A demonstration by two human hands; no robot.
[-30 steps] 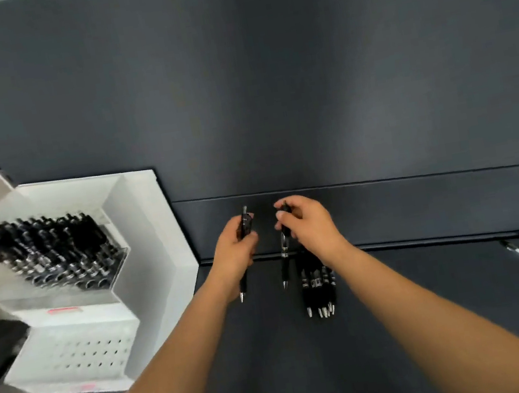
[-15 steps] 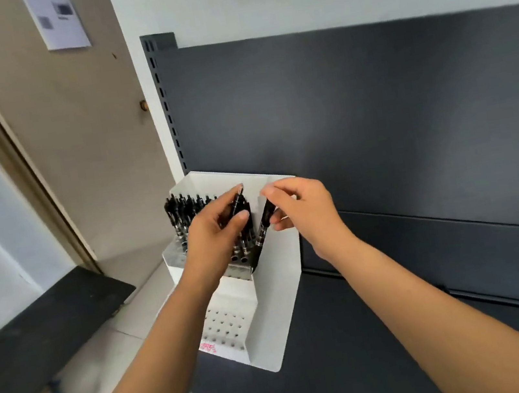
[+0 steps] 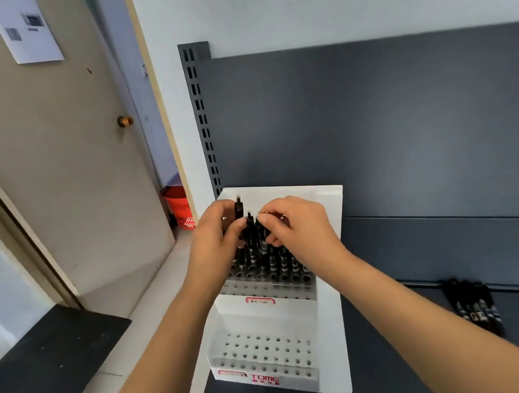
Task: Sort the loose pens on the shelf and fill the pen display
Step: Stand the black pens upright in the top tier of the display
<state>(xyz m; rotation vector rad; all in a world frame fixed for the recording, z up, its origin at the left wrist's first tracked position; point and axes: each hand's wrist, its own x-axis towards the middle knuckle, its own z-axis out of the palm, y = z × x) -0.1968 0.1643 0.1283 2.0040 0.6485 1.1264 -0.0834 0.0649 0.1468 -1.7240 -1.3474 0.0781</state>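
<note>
A white two-tier pen display (image 3: 334,320) stands at the left end of the dark shelf (image 3: 413,359). Its upper tier holds several upright black pens (image 3: 272,262); its lower tier (image 3: 262,353) shows rows of bare holes. My left hand (image 3: 216,240) grips a black pen (image 3: 239,208) upright over the upper tier. My right hand (image 3: 296,224) pinches the top of another black pen (image 3: 263,243) among the standing ones. Several loose black pens (image 3: 474,306) lie on the shelf at the right.
The shelf's dark back panel (image 3: 393,124) rises behind the display, with a slotted upright (image 3: 202,120) at its left. A beige door (image 3: 53,167) and a red basket (image 3: 180,209) are to the left. A dark surface (image 3: 35,374) lies at lower left.
The view has swung from the loose pens to the display. Both hands carried a pen each from the shelf to the upper tier and have lowered them among the standing pens.
</note>
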